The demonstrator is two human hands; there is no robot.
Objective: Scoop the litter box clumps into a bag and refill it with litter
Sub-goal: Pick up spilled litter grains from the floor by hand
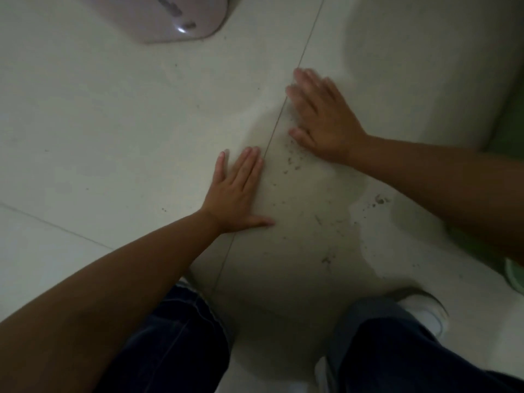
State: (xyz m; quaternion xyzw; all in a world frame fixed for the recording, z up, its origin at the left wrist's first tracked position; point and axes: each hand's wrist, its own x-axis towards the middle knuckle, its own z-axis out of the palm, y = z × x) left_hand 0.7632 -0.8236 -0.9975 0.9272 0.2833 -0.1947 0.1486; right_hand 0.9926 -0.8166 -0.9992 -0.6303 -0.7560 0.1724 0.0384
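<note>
Both my hands lie flat on the pale tiled floor (113,137). My left hand (238,191) rests palm down, fingers together, just left of a tile joint. My right hand (320,114) is palm down farther up and to the right, fingers spread and slightly blurred. Between and below them lie several scattered dark litter grains (295,163) on the tile. Neither hand holds anything. A pale pink rounded plastic object (170,18), possibly the litter box, shows at the top edge. No scoop or bag is clearly visible.
My knees in dark trousers (411,355) and a white shoe (425,313) fill the bottom. Something green (507,126) lies along the right edge, with a light green item (514,275) lower right. More dark specks (380,199) dot the floor to the right.
</note>
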